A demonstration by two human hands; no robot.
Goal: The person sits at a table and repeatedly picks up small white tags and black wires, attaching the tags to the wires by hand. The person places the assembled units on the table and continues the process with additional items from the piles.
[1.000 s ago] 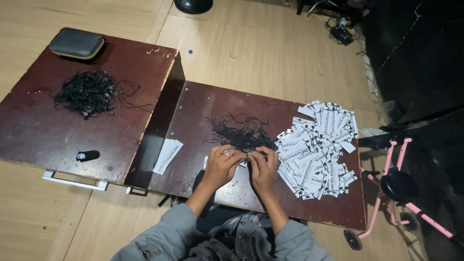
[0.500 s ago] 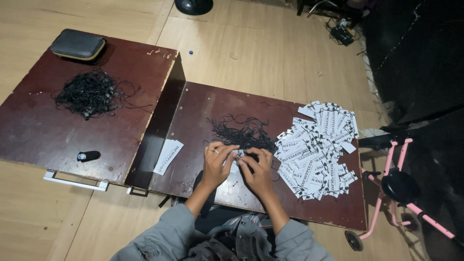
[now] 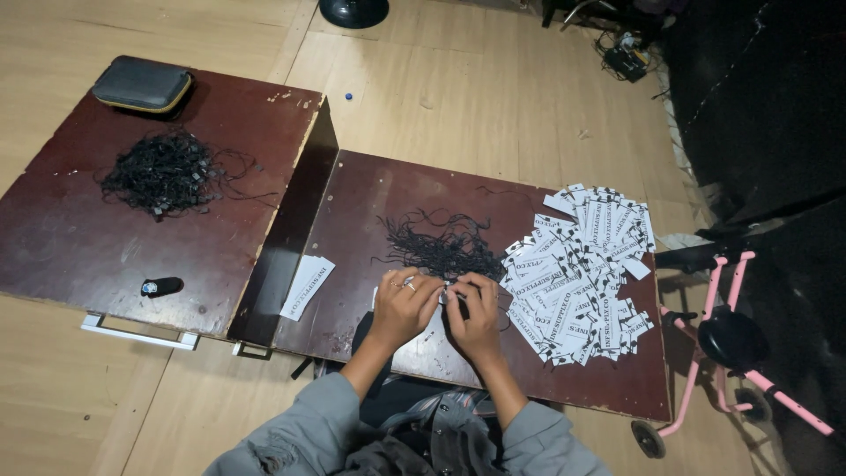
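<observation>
My left hand (image 3: 405,304) and my right hand (image 3: 477,313) meet over the near edge of a dark brown board (image 3: 370,189). Their fingertips pinch a small white paper tag (image 3: 447,293) between them; whether a black string runs through it I cannot tell. Just beyond the hands lies a loose tangle of black strings (image 3: 439,244). To the right spreads a wide pile of white printed tags (image 3: 582,269). A ring shows on my left hand.
A second brown board (image 3: 62,256) at the left carries another heap of black strings (image 3: 163,172), a grey zip case (image 3: 141,85) and a small black object (image 3: 161,286). A single white tag (image 3: 306,286) lies left of my hands. A pink wheeled frame (image 3: 736,339) stands at the right.
Both hands have shifted slightly left and toward me, staying together on the small tag. The piles have not moved.
</observation>
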